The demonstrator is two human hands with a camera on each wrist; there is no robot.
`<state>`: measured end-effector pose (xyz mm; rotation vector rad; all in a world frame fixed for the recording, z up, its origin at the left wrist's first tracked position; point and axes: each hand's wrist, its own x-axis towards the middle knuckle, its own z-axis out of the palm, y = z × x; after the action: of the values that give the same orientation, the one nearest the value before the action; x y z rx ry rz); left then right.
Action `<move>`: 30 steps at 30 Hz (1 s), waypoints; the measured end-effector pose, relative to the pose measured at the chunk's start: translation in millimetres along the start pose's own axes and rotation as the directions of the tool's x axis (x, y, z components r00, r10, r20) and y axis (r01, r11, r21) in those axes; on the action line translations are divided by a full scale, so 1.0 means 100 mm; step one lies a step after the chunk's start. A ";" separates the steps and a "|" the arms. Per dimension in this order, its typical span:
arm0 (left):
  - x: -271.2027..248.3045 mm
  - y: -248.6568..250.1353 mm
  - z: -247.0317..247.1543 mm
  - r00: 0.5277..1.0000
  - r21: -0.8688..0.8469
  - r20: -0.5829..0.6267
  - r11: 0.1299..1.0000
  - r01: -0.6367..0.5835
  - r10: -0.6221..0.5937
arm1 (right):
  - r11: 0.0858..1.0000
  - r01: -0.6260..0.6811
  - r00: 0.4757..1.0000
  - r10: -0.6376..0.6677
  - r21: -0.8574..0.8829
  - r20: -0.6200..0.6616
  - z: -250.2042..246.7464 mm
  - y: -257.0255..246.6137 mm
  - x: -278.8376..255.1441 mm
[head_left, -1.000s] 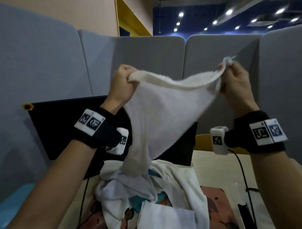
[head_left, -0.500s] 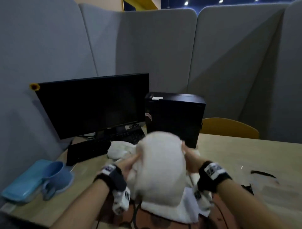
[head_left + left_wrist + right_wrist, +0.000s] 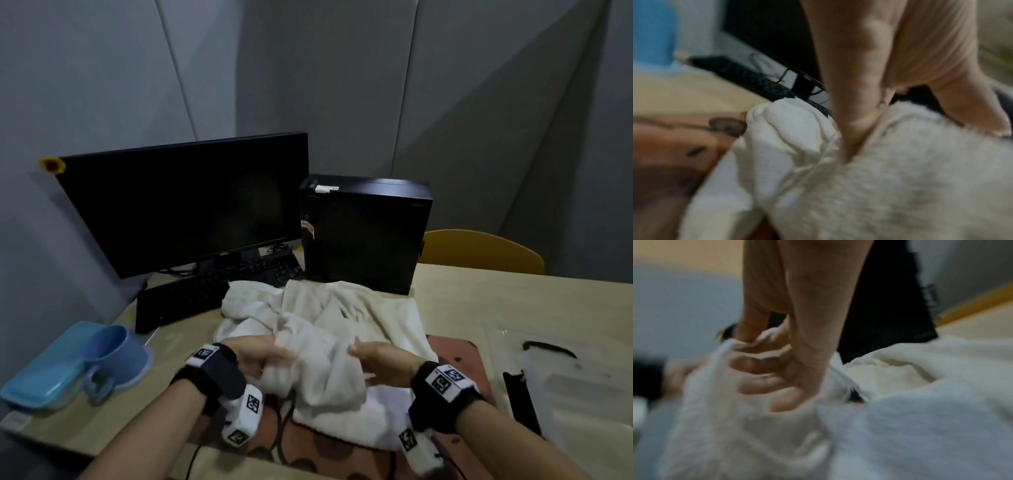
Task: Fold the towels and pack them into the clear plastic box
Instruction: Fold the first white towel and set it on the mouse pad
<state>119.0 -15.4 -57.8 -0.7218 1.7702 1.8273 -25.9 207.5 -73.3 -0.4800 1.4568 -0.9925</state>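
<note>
Several white towels point(image 3: 370, 308) lie in a crumpled pile on the table in front of a black computer tower. On the near side of the pile is a fluffy cream towel point(image 3: 325, 377), bunched between my hands. My left hand point(image 3: 270, 359) pinches its left edge; in the left wrist view the thumb point(image 3: 855, 113) presses into the pile of the fluffy towel point(image 3: 920, 186). My right hand point(image 3: 373, 365) is at its right edge. In the blurred right wrist view, fingers point(image 3: 760, 368) curl into the towel point(image 3: 735, 434). A clear plastic box point(image 3: 565, 387) lies at the right, hard to make out.
A black monitor point(image 3: 185, 205), keyboard point(image 3: 191, 294) and computer tower point(image 3: 366, 233) stand behind the pile. A blue mug point(image 3: 113, 356) and a blue-lidded container point(image 3: 41, 377) sit at the left. A brown patterned mat point(image 3: 455, 356) lies under the towels. A yellow chair back point(image 3: 479, 250) rises beyond the table.
One second ago the towel hung spread between my raised hands. It came down bunched, and it now rests on the pile with my hands close together at it.
</note>
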 end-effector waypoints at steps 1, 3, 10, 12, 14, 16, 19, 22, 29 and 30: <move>-0.01 0.04 -0.03 0.999 0.162 0.014 0.986 0.029 -0.031 | 0.999 -0.010 1.000 0.011 -0.043 0.011 -0.02 -0.02 -0.01; -0.08 0.23 -0.13 1.000 0.240 -0.010 0.970 -0.025 0.028 | 0.997 0.040 0.998 -0.036 -0.064 0.059 -0.04 -0.14 -0.06; -0.64 1.38 -0.36 0.895 0.097 -0.077 0.896 -0.433 0.440 | 0.907 0.412 0.910 -0.415 0.087 0.016 -0.32 -0.99 -0.46; -0.82 1.68 -0.42 0.826 0.102 -0.123 0.835 -0.541 0.551 | 0.826 0.561 0.826 -0.556 0.056 -0.091 -0.39 -1.35 -0.66; -1.01 1.92 -0.40 0.818 0.162 -0.146 0.829 -0.535 0.557 | 0.757 0.654 0.743 -0.644 -0.009 -0.180 -0.49 -1.70 -0.92; -1.18 2.10 -0.35 0.862 0.335 -0.153 0.846 -0.415 0.484 | 0.722 0.687 0.686 -0.683 -0.085 -0.251 -0.58 -1.99 -1.19; -1.40 2.35 -0.37 0.782 0.278 -0.236 0.811 -0.515 0.577 | 0.652 0.747 0.594 -0.742 -0.131 -0.310 -0.72 -2.36 -1.51; -1.54 2.59 -0.34 0.602 0.055 -0.353 0.658 -0.751 0.717 | 0.586 0.786 0.495 -0.786 -0.194 -0.369 -0.77 -2.62 -1.74; -1.64 2.84 -0.26 0.433 0.045 -0.497 0.520 -0.853 0.752 | 0.597 0.649 0.305 -0.772 -0.471 -0.558 -0.92 -2.87 -1.92; -1.63 2.84 -0.30 0.425 0.041 -0.516 0.518 -0.855 0.743 | 0.634 0.568 0.301 -0.753 -0.524 -0.585 -0.96 -2.86 -1.93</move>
<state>49.5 -53.6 261.7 -0.4038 2.5702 2.7088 -160.4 231.4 257.8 -0.9674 2.2434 -1.9073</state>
